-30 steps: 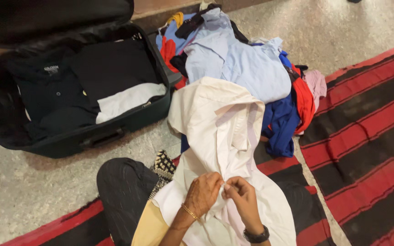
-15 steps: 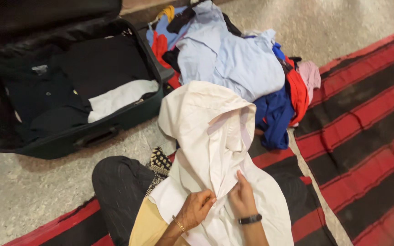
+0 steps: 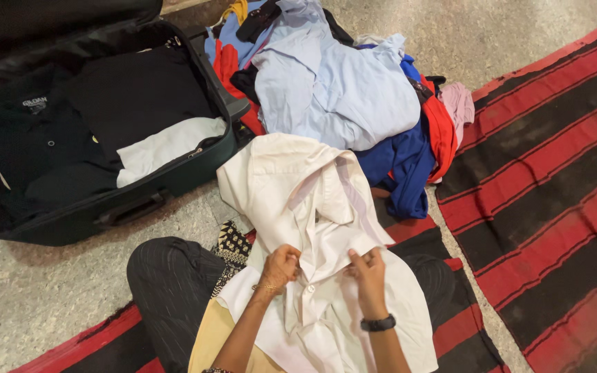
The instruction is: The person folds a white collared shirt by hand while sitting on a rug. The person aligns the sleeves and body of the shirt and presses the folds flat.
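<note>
A cream-white shirt (image 3: 291, 193) lies across my lap and spreads onto the floor. My left hand (image 3: 279, 266), with a gold bracelet, pinches the shirt's front edge. My right hand (image 3: 367, 271), with a black watch on the wrist, grips the other front edge a little apart from the left. The shirt's collar end points away from me toward a pile of clothes (image 3: 340, 90).
An open black suitcase (image 3: 139, 200) at the left holds folded dark clothes and a white one. The pile has light blue, blue, red and pink garments. A red and black striped mat (image 3: 547, 179) covers the floor at the right. My dark-trousered knee (image 3: 174, 276) is at the lower left.
My hands were together on one spot of the shirt; now they are apart, each on a front edge, and the shirt lies more open. The view has shifted left.
</note>
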